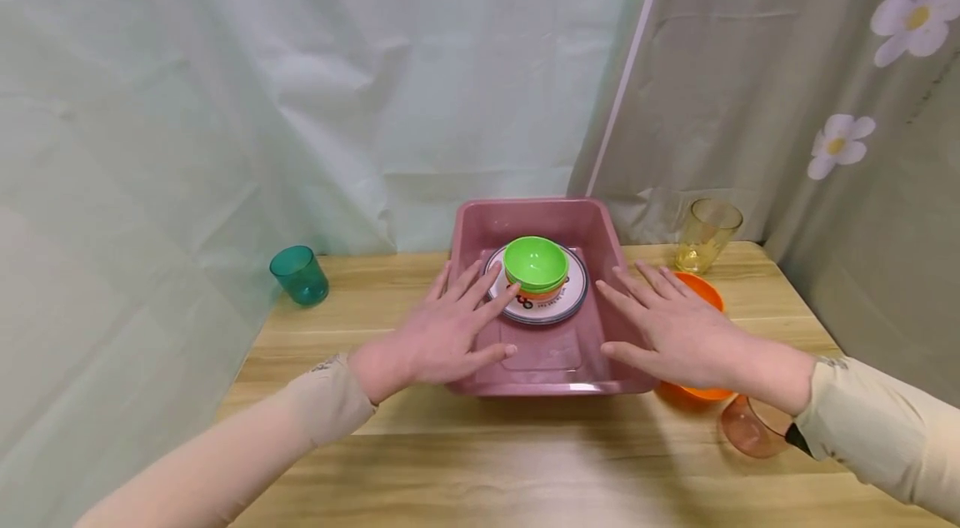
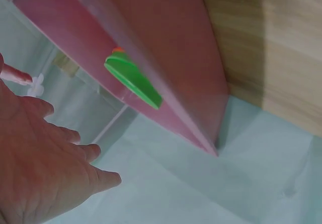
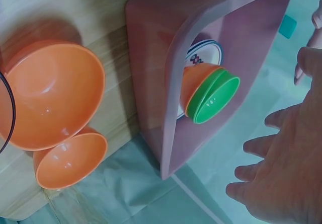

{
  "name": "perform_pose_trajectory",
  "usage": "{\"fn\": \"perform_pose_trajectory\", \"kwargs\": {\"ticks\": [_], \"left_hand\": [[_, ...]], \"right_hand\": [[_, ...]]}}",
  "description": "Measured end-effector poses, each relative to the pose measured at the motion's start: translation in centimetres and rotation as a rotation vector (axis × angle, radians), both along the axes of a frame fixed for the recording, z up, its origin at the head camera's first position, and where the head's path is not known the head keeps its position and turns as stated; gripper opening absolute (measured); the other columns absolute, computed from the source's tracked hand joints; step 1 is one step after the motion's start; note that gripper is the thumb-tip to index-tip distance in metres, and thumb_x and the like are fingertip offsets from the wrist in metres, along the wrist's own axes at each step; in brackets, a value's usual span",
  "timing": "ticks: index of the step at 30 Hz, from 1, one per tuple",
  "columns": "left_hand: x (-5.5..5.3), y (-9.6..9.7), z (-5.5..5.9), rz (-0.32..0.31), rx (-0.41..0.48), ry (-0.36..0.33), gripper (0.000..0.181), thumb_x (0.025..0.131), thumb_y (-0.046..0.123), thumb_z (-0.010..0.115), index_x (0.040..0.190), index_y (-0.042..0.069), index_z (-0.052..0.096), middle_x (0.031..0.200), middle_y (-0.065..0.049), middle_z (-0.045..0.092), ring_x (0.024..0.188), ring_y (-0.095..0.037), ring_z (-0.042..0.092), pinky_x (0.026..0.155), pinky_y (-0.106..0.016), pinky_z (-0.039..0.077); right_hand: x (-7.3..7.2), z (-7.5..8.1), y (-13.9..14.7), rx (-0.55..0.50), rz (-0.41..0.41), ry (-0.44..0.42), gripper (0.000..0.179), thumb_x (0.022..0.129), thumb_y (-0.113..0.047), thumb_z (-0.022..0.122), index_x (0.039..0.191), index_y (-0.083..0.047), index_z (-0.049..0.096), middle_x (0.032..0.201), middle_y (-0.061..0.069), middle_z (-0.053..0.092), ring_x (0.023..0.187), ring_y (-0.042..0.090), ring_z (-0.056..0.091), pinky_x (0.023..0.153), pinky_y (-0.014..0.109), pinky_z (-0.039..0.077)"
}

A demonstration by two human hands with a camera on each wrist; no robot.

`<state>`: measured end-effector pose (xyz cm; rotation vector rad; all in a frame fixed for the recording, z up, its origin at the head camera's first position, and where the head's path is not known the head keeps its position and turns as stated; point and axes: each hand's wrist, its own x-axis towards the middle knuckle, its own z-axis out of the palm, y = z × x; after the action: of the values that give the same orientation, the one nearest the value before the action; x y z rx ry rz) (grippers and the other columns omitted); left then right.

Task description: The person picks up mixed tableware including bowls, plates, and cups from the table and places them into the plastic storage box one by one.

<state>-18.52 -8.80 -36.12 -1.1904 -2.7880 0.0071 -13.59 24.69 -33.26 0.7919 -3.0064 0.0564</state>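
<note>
With fingers spread, the left grip [image 1: 438, 336] and right grip [image 1: 675, 336] are held above the pink tub [image 1: 540, 357]; bowls [image 1: 536, 263] are stacked on a plate [image 1: 572, 295] towards its twelve o'clock. The bowls may be toppled if the tub is jolted; the cup [image 1: 750, 432] at four o'clock may be knocked by the right sleeve [image 1: 862, 411].

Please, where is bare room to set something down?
Free: wooden tabletop between the teal translucent cup and pink rectangular plastic tub, and along the tub's near side. Crowded: the tub's right, with round orange bowls, a yellow translucent cup and reddish translucent vessel.
</note>
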Motion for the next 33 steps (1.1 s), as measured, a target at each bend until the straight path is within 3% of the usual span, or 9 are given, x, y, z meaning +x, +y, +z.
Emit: {"fn": "perform_pose_trajectory", "kwargs": {"ticks": [6, 16, 24, 33], "left_hand": [[0.4, -0.4, -0.8, -0.007, 0.01, -0.011, 0.082, 0.099, 0.075, 0.03, 0.165, 0.026, 0.021, 0.172, -0.008, 0.006, 0.157, -0.034, 0.004, 0.122, -0.062, 0.002], [0.8, 0.4, -0.9, -0.022, 0.006, -0.049, 0.083, 0.098, 0.076, 0.029, 0.165, 0.028, 0.019, 0.172, -0.006, 0.003, 0.157, -0.031, 0.0, 0.122, -0.058, -0.001], [1.6, 2.6, -0.1, -0.093, -0.005, -0.053, 0.082, 0.098, 0.077, 0.024, 0.166, 0.031, 0.013, 0.172, -0.005, 0.005, 0.157, -0.03, -0.001, 0.122, -0.057, -0.006], [3.1, 5.9, 0.0, -0.186, -0.056, -0.014, 0.083, 0.097, 0.078, 0.017, 0.166, 0.032, 0.01, 0.172, -0.001, -0.007, 0.156, -0.025, -0.01, 0.122, -0.055, -0.011]], "right_hand": [[0.0, 0.1, -0.1, -0.011, 0.002, -0.008, 0.087, 0.097, -0.07, 0.05, 0.162, -0.015, 0.034, 0.166, 0.018, 0.027, 0.153, 0.044, 0.012, 0.121, 0.063, 0.013], [-0.6, 0.9, 0.8, -0.052, -0.038, -0.036, 0.088, 0.097, -0.072, 0.045, 0.161, -0.013, 0.034, 0.163, 0.021, 0.031, 0.152, 0.049, 0.013, 0.119, 0.065, 0.012], [-1.9, 1.8, 3.0, -0.045, -0.133, -0.069, 0.088, 0.098, -0.069, 0.047, 0.162, -0.01, 0.03, 0.165, 0.025, 0.024, 0.151, 0.051, 0.009, 0.118, 0.068, 0.009], [-3.8, 2.9, 6.8, -0.027, -0.214, -0.098, 0.089, 0.101, -0.065, 0.046, 0.162, -0.005, 0.025, 0.163, 0.032, 0.02, 0.147, 0.058, 0.008, 0.114, 0.074, 0.01]]}}
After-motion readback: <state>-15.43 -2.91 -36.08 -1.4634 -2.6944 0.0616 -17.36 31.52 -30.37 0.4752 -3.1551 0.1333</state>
